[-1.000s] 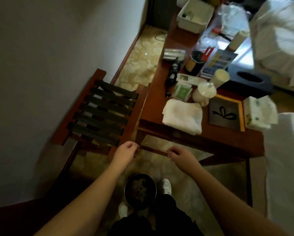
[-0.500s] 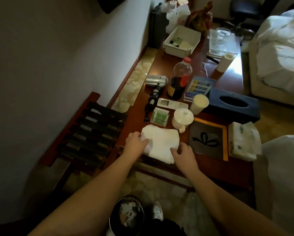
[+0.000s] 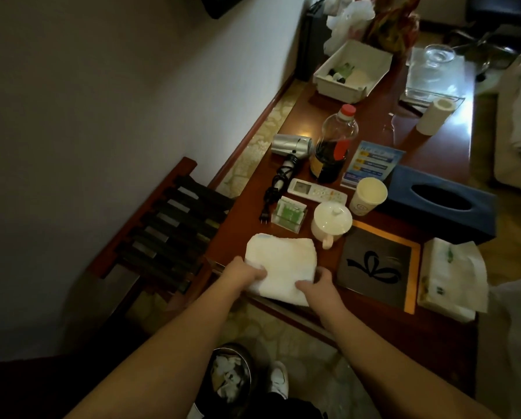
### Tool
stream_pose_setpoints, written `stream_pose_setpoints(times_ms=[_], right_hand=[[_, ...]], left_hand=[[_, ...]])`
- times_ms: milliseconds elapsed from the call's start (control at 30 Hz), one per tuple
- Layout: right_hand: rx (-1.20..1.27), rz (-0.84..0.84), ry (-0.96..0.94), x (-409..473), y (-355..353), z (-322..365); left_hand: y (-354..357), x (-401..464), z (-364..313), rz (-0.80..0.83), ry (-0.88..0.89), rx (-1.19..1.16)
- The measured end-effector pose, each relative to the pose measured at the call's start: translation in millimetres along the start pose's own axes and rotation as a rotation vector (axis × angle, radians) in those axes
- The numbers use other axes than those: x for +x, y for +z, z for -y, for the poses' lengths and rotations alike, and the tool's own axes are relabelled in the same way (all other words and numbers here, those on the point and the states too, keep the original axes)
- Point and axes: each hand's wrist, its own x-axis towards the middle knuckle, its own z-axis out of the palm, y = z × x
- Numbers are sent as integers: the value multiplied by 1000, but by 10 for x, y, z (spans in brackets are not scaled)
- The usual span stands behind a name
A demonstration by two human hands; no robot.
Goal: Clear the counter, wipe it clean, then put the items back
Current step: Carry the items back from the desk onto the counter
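Folded white terry cloth (image 3: 279, 264) at near edge of crowded red-brown wooden bench (image 3: 371, 316), gripped by both hands: left (image 3: 243, 275), right (image 3: 316, 287). Clearing step just starting; next, lift cloth away.

Left hand (image 3: 243, 272), right hand (image 3: 317, 286) curled, gripping

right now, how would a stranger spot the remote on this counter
On the wooden counter, find the dark bottle with the red cap. The remote lies flat just in front of it, beside the paper cup: the only slim white bar with a small screen.
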Motion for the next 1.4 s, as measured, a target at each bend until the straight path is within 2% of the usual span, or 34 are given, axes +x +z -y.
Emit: stream_pose_setpoints(times_ms=[100,200,333,467,833,1200,1400], right_hand=[[139,49,145,32,-69,18],[273,173,219,3,-116,11],[360,298,167,-191,-83,39],[415,457,76,-614,160,159],[158,733,-201,-2168,1369,302],[-129,1010,-542,-4376,2762,-365],[-265,1126,-667,-5401,3384,-778]], left_hand=[[11,-34,143,62,-43,-173],[9,-181,354,166,-38,-501],[-96,-597,659,255,26,-845],[-353,-1063,1078,240,93,-1024],[-1033,-2507,2624,-62,273,-1320],[-1182,-4391,4825,-573,454,-1393],[-1164,-5232,5787,-765,482,-1516]])
